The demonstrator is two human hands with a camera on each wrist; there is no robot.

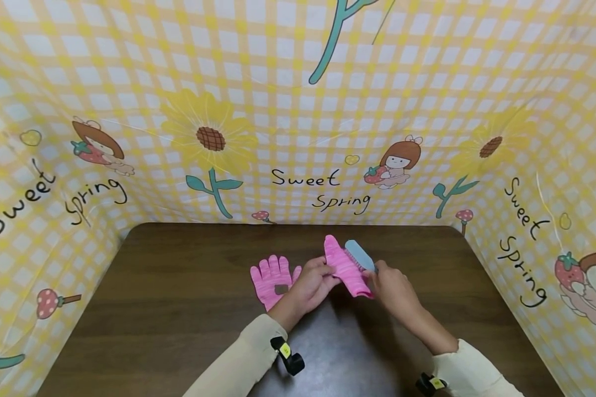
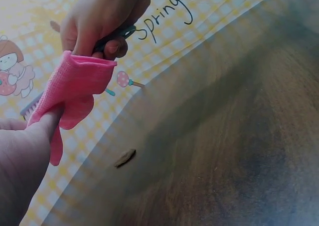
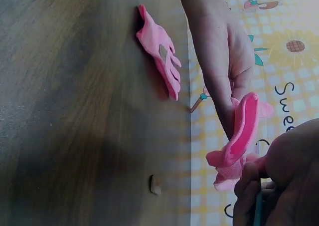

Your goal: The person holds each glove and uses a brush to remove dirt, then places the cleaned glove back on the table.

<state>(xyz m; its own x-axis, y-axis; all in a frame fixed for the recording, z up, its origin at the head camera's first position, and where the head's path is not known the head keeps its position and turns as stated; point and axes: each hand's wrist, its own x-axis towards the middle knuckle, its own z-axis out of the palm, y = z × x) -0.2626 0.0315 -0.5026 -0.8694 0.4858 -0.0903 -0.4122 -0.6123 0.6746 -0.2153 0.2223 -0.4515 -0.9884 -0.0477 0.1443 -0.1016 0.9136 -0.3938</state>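
Note:
My left hand [image 1: 314,284] grips a pink knitted glove [image 1: 345,270] by its side, raised above the table. A light blue brush [image 1: 360,255] lies along the glove's right side, bristles toward the knit. The brush's handle is in the curled fingers of my right hand [image 1: 394,289]. In the right wrist view the glove's cuff [image 3: 244,126] gapes open, and my right fingertips are right at its edge. Part of the bristles [image 2: 31,108] shows behind the glove in the left wrist view. A second pink glove [image 1: 268,281] lies flat on the table, partly behind my left hand.
The second glove bears a grey-brown patch [image 1: 281,288]. A small brown piece [image 3: 155,184] lies on the dark wooden table [image 1: 179,342]. Yellow checked cloth [image 1: 298,121] with printed flowers and words walls the back and both sides. Black bands [image 1: 288,355] circle my cream sleeves.

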